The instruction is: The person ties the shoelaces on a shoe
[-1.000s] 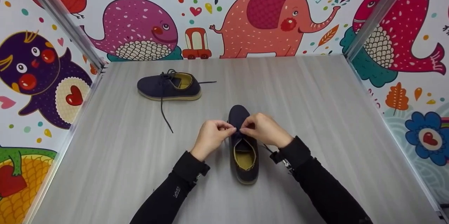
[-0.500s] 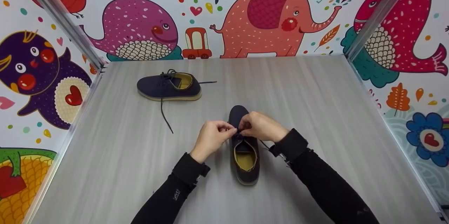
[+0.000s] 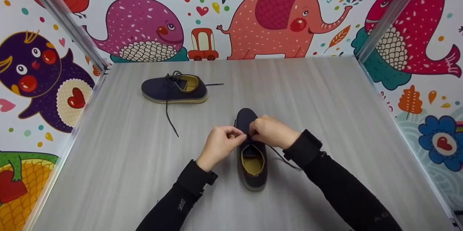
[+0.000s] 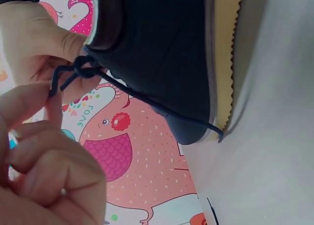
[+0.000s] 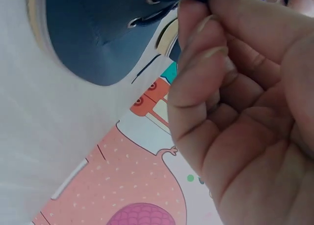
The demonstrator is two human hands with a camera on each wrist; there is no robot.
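A navy lace-up shoe (image 3: 246,116) with a yellowish lining stands upright on the table, toe pointing away from me. Over its lacing my two hands almost meet. In the left wrist view, my left hand (image 3: 220,143) pinches a dark blue shoelace (image 4: 147,101) between thumb and index finger, near a knot (image 4: 86,67) at the tongue. One lace end runs loose down the shoe's left side. With thumb and index fingertip, my right hand (image 3: 275,132) pinches the lace by the eyelets; its other fingers curl. Another lace end trails right, under the right wrist.
A matching navy shoe (image 3: 157,89) stands farther back on the left, toe to the left. Its laces spread onto the grey table (image 3: 325,97). Cartoon-printed panels (image 3: 213,14) with metal corner posts border the back and both sides.
My right hand has turned slightly, its fingers tucking in closer at the lacing. My left fingertips have shifted a little to the right. More of the right lace end now shows on the table.
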